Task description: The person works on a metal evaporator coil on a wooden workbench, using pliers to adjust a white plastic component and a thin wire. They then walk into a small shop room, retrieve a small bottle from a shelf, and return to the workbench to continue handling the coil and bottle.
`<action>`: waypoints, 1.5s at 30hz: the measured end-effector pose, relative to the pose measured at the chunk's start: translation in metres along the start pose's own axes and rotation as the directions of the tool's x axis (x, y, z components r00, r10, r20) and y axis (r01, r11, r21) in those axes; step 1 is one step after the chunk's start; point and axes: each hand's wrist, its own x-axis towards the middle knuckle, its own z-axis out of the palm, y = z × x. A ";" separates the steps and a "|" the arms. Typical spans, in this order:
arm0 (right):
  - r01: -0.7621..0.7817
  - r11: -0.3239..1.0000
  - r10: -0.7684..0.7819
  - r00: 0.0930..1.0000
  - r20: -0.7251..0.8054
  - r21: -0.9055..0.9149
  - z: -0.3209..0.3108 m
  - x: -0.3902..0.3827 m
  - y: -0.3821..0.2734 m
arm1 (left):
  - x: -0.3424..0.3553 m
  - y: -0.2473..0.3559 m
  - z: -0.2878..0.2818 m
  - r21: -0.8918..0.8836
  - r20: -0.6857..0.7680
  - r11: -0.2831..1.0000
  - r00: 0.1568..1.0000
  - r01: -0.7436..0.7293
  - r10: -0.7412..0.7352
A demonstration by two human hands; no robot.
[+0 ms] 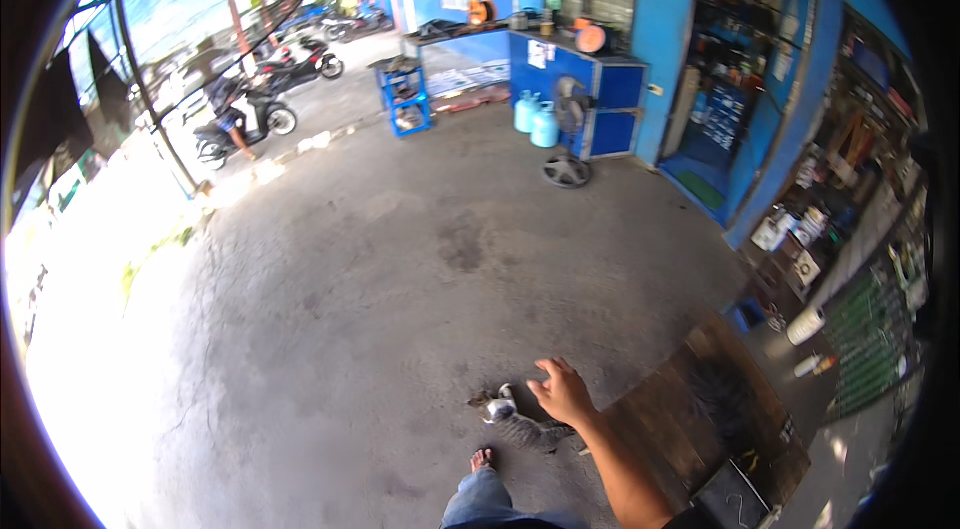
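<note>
My right hand [562, 393] reaches forward above the concrete floor, its forearm coming in from the lower right. The fingers are loosely bent, with a gap between thumb and forefinger, and nothing shows in them. Nearest to it is a grey tabby cat [520, 432] with white patches, lying stretched out on the floor beside and partly behind the hand and forearm. Whether the hand touches the cat I cannot tell. My bare foot [482, 459] stands close to the cat's left side. My left hand is out of the picture.
A brown wooden table [640, 419] stands at the right, near cluttered shelves [810, 219]. Farther off are a pedestal fan [570, 109], light-blue gas cylinders [544, 125], a blue counter [615, 114] and a blue rack [405, 99]. A person [226, 109] is beside a scooter [262, 119] at the far left.
</note>
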 end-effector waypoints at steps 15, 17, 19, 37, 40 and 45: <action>-0.329 0.931 0.357 0.913 0.196 -0.159 0.022 0.098 0.100 | -0.033 0.394 -0.440 -0.622 -0.474 0.473 0.781 -0.624 0.407; -0.349 0.917 0.390 0.885 0.252 -0.195 0.039 0.116 0.122 | -0.054 0.440 -0.447 -0.488 -0.457 0.488 0.688 -0.724 0.564; -0.355 0.909 0.412 0.844 0.343 -0.218 0.055 0.139 0.155 | -0.065 0.487 -0.465 -0.447 -0.415 0.401 0.582 -0.800 0.699; -0.600 0.772 0.635 0.729 0.255 -0.209 -0.125 0.477 0.334 | 0.177 0.688 -0.690 0.235 -0.155 0.874 0.872 -0.425 0.465; -0.616 0.771 0.636 0.734 0.239 -0.159 -0.166 0.522 0.350 | 0.202 0.643 -0.684 0.071 0.035 0.959 0.961 -0.274 0.273; -0.614 0.784 0.621 0.772 0.136 -0.092 -0.206 0.590 0.435 | 0.229 0.616 -0.707 -0.223 -0.005 0.974 0.999 0.044 -0.046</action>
